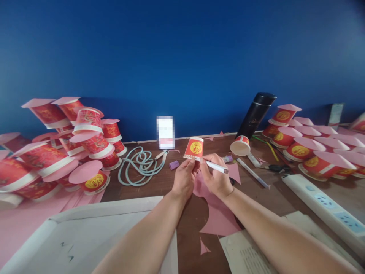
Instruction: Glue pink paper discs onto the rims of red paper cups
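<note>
A red paper cup (pixel 196 147) with a round yellow emblem is held upside down above the table, its wide white rim at the bottom. Dark marks run along part of that rim. My left hand (pixel 183 180) is closed on the cup at the rim. In my right hand (pixel 217 179) is a white marker pen (pixel 216 166), its writing end close to the cup's rim; whether the tip touches is hidden by the fingers. Below my hands lies cut pink paper (pixel 219 213). A purple cap (pixel 173 164) rests on the table left of the cup.
Stacked red cups with pink paper discs (pixel 94 148) stand left, and more cups with discs (pixel 309 148) right. A black flask (pixel 256 114), a lone cup (pixel 240 146), a coiled cord (pixel 139 167), a white power strip (pixel 325 205) and a white box lid (pixel 114 228) surround my arms.
</note>
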Tool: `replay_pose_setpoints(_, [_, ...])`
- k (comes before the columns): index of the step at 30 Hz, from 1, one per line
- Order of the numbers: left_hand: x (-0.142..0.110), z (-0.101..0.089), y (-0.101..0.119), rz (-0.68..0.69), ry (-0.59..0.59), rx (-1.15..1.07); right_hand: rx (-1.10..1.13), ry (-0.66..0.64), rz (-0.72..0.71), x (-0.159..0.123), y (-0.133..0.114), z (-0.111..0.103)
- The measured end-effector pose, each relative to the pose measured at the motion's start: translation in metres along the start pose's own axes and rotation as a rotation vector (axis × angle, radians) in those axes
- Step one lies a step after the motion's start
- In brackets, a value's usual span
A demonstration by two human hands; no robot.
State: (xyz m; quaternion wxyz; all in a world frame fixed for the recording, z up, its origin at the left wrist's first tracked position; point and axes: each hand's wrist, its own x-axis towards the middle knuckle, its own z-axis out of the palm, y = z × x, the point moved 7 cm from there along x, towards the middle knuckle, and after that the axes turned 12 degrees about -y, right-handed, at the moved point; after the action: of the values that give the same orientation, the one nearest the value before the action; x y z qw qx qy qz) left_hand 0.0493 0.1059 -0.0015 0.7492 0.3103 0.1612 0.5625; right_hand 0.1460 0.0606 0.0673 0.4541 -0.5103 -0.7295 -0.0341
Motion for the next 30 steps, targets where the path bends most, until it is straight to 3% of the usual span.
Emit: replay_pose_setpoints(30, [-0.0018, -0.0001, 0.0017, -0.001, 0.024, 0.022, 0.016, 0.007, 0.045, 0.0022, 0.0023, -0.0027])
